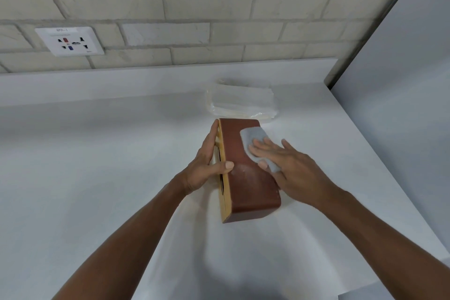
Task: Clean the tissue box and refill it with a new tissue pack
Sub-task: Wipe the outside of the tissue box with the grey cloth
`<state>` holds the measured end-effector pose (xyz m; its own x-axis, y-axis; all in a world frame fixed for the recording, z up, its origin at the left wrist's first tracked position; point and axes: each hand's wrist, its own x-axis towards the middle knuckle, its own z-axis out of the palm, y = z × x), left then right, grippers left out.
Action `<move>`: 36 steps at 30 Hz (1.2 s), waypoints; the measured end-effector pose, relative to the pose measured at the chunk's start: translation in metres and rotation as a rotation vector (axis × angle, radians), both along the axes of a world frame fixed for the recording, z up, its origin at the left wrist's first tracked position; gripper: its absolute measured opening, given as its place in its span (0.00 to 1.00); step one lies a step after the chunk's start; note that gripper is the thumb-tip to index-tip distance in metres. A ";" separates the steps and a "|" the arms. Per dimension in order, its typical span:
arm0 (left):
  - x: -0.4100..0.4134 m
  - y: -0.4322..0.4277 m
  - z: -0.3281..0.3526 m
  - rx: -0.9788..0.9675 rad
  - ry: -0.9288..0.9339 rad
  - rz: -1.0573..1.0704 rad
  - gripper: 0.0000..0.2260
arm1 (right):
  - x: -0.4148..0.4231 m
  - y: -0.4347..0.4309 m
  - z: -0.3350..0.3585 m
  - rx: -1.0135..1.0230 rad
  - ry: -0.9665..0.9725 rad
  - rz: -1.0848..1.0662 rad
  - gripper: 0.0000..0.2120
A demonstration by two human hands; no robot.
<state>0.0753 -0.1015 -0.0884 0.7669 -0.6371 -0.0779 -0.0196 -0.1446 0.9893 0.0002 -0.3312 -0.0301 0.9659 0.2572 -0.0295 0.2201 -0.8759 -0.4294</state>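
Observation:
A brown tissue box [253, 192] with a light wooden lid lies on its side on the white counter [97, 165], the lid and its dark slot facing left. My left hand [207, 165] grips the box from the lid side, thumb on the upward brown face. With fingers straight, my right hand [289, 165] presses a pale grey cloth [250, 135] flat against that brown face near the far end. A clear-wrapped pack of white tissues [241, 102] lies just beyond the box.
A brick-pattern wall rises behind the counter's low back ledge, with a white power socket plate [70, 41] at the left. A pale panel [401, 80] closes off the right side. The counter's right edge runs diagonally near my right forearm.

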 end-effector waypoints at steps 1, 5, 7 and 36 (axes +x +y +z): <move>0.000 0.000 0.000 -0.006 0.003 0.003 0.46 | 0.001 0.004 0.001 -0.011 -0.008 -0.037 0.21; 0.001 0.000 -0.002 -0.020 0.019 0.020 0.48 | -0.012 0.022 -0.009 -0.045 -0.072 0.073 0.22; 0.000 0.001 -0.001 -0.012 0.004 0.013 0.42 | -0.008 0.010 -0.007 -0.026 -0.051 0.027 0.20; 0.004 -0.021 -0.009 -0.043 -0.017 0.293 0.27 | -0.008 0.027 0.004 -0.034 -0.057 0.107 0.20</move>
<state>0.0791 -0.1221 -0.0973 0.9195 -0.3909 -0.0409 -0.0002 -0.1044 0.9945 -0.0080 -0.3044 -0.0256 0.9334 0.3587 0.0145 0.3365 -0.8601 -0.3835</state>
